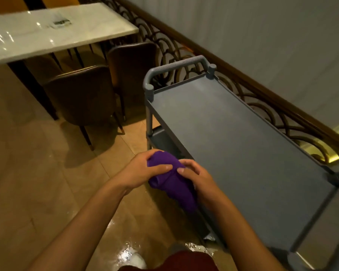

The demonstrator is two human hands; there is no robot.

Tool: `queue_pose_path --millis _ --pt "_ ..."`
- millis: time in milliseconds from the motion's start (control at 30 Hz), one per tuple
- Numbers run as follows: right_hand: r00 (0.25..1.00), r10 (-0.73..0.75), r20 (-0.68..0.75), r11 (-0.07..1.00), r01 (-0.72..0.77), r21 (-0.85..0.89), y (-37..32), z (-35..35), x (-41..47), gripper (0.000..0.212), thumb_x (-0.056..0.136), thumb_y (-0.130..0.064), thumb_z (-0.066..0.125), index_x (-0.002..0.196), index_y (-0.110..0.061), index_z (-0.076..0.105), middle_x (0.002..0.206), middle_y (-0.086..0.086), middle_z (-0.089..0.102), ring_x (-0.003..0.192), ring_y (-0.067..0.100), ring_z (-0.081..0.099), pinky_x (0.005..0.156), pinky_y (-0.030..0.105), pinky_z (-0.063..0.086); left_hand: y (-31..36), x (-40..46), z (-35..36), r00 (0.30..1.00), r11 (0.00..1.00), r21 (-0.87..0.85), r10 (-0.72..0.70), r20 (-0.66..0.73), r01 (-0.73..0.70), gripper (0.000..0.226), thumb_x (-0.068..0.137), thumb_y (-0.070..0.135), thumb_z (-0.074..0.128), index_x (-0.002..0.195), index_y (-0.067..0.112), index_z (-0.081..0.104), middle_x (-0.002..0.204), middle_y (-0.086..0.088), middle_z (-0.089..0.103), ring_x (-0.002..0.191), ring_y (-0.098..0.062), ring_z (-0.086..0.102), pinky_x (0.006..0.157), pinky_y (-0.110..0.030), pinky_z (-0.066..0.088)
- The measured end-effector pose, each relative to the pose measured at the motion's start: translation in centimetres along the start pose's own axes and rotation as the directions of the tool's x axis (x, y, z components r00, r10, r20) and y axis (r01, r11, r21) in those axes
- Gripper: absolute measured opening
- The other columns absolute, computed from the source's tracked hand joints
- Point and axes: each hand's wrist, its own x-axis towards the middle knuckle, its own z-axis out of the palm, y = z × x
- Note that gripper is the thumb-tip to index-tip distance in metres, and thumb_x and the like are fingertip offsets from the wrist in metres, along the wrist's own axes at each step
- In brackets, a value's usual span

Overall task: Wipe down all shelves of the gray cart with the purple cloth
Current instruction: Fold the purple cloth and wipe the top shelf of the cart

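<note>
The gray cart point(233, 145) stands to my right, its long flat top shelf bare, with a curved handle at the far end. A lower shelf point(162, 137) shows only at the cart's left side; the rest of it is hidden under the top shelf. Both hands hold the bunched purple cloth point(170, 180) in the air just left of the cart's near long edge. My left hand point(143, 169) grips its upper left part. My right hand point(200, 178) grips its right side, and a fold hangs down below.
Two brown chairs point(82, 98) stand at a white marble table point(53, 30) to the far left. A dark ornate railing point(252, 98) runs along the cart's far side. The tan tiled floor point(37, 173) is glossy, with wet-looking glare near my feet.
</note>
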Motion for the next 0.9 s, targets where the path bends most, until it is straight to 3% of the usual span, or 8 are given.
queue_pose_path --millis 67,167,267,333,467,667,767,900 --pt "0.995 0.032 0.099 0.999 -0.029 -0.030 -0.3 1.7 1.3 0.056 0.071 -0.053 0.087 0.121 -0.039 0.066 0.119 -0.002 0.073 0.110 0.024 0.072 0.086 0.037 0.060 0.4 1.0 -1.9 0.995 0.998 0.036 0.045 0.087 -0.048 0.038 0.079 0.035 0.079 0.113 0.025 0.067 0.104 0.002 0.075 0.097 -0.017 0.073 0.074 -0.027 0.059" --pt "0.984 -0.036 0.176 0.973 0.075 -0.219 -1.1 3.8 3.9 0.057 0.082 -0.046 0.081 0.132 -0.044 0.055 0.123 -0.008 0.070 0.112 0.018 0.071 0.089 0.037 0.061 0.6 3.7 -4.0 0.984 0.984 0.141 0.087 0.158 -0.110 0.024 0.087 0.022 0.074 0.110 0.023 0.067 0.101 0.002 0.076 0.094 -0.016 0.073 0.074 -0.025 0.058" --pt "0.995 -0.098 0.023 0.965 0.100 -0.242 -1.6 4.7 7.9 0.051 0.084 -0.043 0.078 0.131 -0.038 0.058 0.118 -0.007 0.072 0.106 0.016 0.072 0.089 0.040 0.062 0.5 7.6 -6.8 0.992 0.955 0.270 0.101 0.081 -0.119 0.040 0.082 0.035 0.076 0.119 0.027 0.062 0.106 0.005 0.074 0.098 -0.012 0.072 0.080 -0.031 0.060" --pt "0.994 -0.092 -0.050 0.976 0.080 -0.201 -1.5 4.6 11.0 0.047 0.082 -0.042 0.079 0.125 -0.036 0.061 0.111 -0.009 0.074 0.099 0.014 0.074 0.078 0.032 0.064 0.5 10.0 -9.0 0.994 0.959 0.276 0.039 0.100 -0.065 0.059 0.074 0.046 0.079 0.126 0.033 0.054 0.114 0.008 0.069 0.100 -0.006 0.070 0.078 -0.027 0.060" --pt "0.988 -0.021 -0.155 0.997 0.009 -0.078 -1.2 4.9 16.4 0.040 0.074 -0.045 0.086 0.109 -0.035 0.069 0.101 -0.009 0.077 0.087 0.013 0.077 0.062 0.023 0.060 0.0 14.1 -12.6 0.958 0.962 0.272 -0.084 0.273 0.007 0.060 0.079 0.029 0.082 0.132 0.028 0.055 0.118 0.008 0.070 0.110 -0.006 0.066 0.085 -0.021 0.056" --pt "0.978 0.109 -0.180 0.994 -0.106 0.025 0.3 4.2 20.6 0.054 0.072 -0.044 0.088 0.120 -0.035 0.064 0.109 -0.008 0.076 0.096 0.013 0.075 0.070 0.024 0.060 -2.3 20.4 -16.7 0.881 0.947 0.023 -0.308 0.360 0.321 0.049 0.087 0.013 0.068 0.134 0.015 0.058 0.125 -0.006 0.069 0.116 -0.020 0.066 0.090 -0.032 0.057" --pt "0.944 0.154 -0.293 0.987 -0.158 0.009 2.8 4.8 21.0 0.058 0.077 -0.042 0.084 0.129 -0.036 0.060 0.112 -0.009 0.074 0.097 0.010 0.073 0.071 0.023 0.060 -4.9 23.9 -17.3 0.828 0.918 0.169 -0.398 0.396 0.360 0.042 0.091 0.003 0.064 0.131 0.015 0.061 0.123 -0.008 0.070 0.116 -0.023 0.065 0.089 -0.031 0.057" --pt "0.871 0.170 -0.461 0.983 -0.182 0.020 6.3 6.6 22.4 0.057 0.090 -0.031 0.075 0.143 -0.029 0.053 0.127 -0.001 0.068 0.110 0.017 0.068 0.087 0.035 0.061 -8.6 28.3 -17.2 0.804 0.911 0.333 -0.381 0.456 0.243 0.034 0.094 0.001 0.060 0.115 0.026 0.070 0.108 0.004 0.077 0.104 -0.013 0.071 0.090 -0.034 0.059"
